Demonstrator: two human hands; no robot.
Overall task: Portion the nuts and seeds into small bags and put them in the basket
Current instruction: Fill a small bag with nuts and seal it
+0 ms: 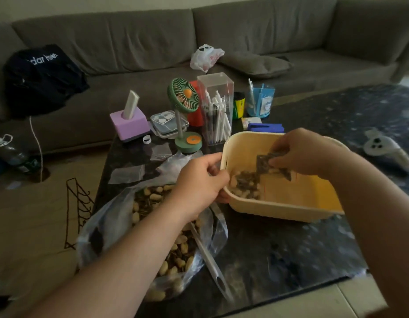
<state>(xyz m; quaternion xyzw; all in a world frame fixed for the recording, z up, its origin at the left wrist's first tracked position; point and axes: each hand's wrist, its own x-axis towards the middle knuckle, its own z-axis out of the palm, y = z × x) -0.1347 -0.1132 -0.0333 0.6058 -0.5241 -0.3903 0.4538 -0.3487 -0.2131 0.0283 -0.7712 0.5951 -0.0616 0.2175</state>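
Observation:
A yellow plastic basket (297,203) stands tilted on the dark table. My left hand (199,182) grips its near-left rim. My right hand (302,152) is inside the basket, pinching a small clear bag (265,164) filled with nuts and seeds. Another filled small bag (245,184) lies on the basket's floor at the left. A large clear plastic bag of peanuts and seeds (153,237) sits open at the table's left edge, under my left forearm. A scoop with a long pale handle (212,262) lies beside it. Empty small bags (127,174) (161,151) lie flat behind.
Behind the basket stand a green desk fan (184,97), a clear pen box (216,106), a blue pen cup (259,99), a purple tissue box (130,122) and a blue box (265,127). A white controller (382,148) lies at the right. A grey sofa runs behind the table.

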